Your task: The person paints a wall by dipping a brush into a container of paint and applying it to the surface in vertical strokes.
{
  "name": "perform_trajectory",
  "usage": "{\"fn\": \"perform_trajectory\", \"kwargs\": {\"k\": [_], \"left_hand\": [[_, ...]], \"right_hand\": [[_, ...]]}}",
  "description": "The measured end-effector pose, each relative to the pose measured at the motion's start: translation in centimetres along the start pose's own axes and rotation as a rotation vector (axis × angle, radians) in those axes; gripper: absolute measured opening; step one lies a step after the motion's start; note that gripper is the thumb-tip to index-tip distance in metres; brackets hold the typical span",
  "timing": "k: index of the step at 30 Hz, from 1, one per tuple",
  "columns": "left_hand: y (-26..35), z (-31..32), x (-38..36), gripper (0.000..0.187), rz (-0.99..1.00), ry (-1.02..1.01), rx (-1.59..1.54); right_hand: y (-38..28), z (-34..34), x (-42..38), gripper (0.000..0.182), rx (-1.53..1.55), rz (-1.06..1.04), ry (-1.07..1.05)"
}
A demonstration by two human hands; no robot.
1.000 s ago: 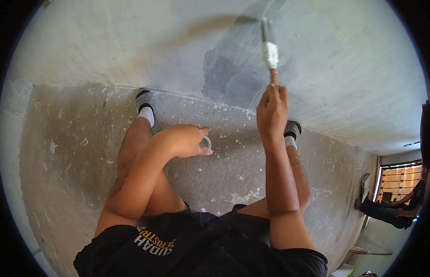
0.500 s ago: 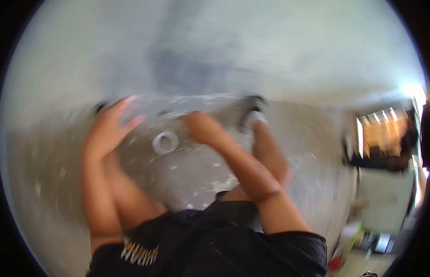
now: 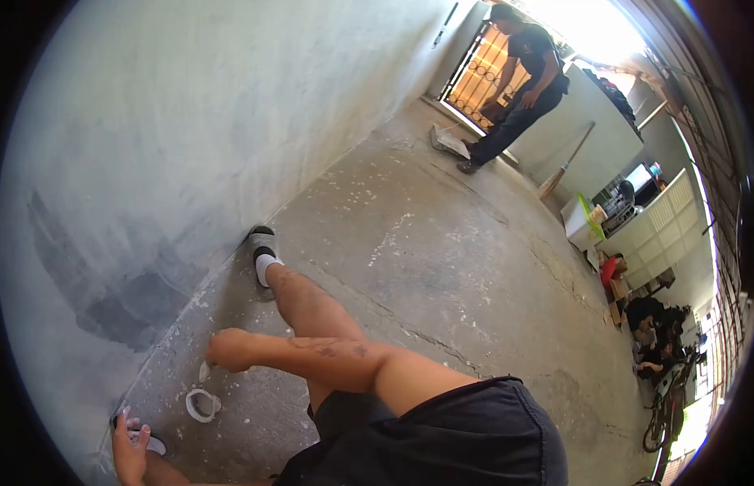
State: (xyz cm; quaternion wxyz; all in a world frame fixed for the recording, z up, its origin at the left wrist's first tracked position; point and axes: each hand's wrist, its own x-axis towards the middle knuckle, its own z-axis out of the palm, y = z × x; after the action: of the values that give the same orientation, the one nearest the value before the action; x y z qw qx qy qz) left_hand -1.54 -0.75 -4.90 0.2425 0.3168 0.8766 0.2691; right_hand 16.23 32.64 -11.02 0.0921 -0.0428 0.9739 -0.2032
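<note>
My right hand point(image 3: 229, 350) is closed in a fist above the floor near the wall's foot. A small pale flat blade point(image 3: 204, 372) shows below its fingers; the handle is hidden in the fist. Just under it, a white round cup-like container point(image 3: 203, 405) sits on the floor, its opening facing up. At the lower left, my left hand point(image 3: 130, 450) is held by the wall with its fingers apart, holding nothing. The pale wall point(image 3: 199, 146) carries a dark grey damp-looking patch point(image 3: 138, 310) above both hands.
My sandalled foot point(image 3: 264, 251) rests against the wall's foot. Farther back a person point(image 3: 523, 81) in dark clothes stands by an orange gate, near a dustpan point(image 3: 450, 142). A broom point(image 3: 567, 162), a white bin point(image 3: 582, 223) and a bicycle point(image 3: 659, 417) line the right side.
My view has swung to the right and tilted, bringing the person and the far floor into sight. The right hand stays closed; the left stays open near the wall.
</note>
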Motion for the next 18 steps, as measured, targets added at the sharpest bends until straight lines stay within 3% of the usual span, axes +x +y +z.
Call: {"fn": "perform_trajectory", "kwargs": {"k": [5, 9, 12, 14, 18], "left_hand": [[1.4, 0.3, 0.7, 0.058, 0.002, -0.018, 0.03], [4.3, 0.5, 0.4, 0.061, 0.004, -0.021, 0.014], [4.3, 0.0, 0.4, 0.067, -0.008, -0.016, 0.074], [2.8, -0.1, 0.7, 0.066, -0.005, -0.032, 0.114], [3.6, -1.0, -0.4, 0.067, -0.107, 0.007, 0.134]], "right_hand": [[-0.4, 0.4, 0.6, 0.028, 0.041, 0.002, 0.054], [-0.3, -0.1, 2.4, 0.033, -0.06, -0.074, -0.04], [-1.9, -2.6, 3.7, 0.048, -0.136, -0.171, -0.107], [-4.0, -3.4, 5.4, 0.044, -0.243, -0.138, -0.21], [-5.1, -2.4, 8.0, 0.034, -0.305, -0.289, -0.282]]}}
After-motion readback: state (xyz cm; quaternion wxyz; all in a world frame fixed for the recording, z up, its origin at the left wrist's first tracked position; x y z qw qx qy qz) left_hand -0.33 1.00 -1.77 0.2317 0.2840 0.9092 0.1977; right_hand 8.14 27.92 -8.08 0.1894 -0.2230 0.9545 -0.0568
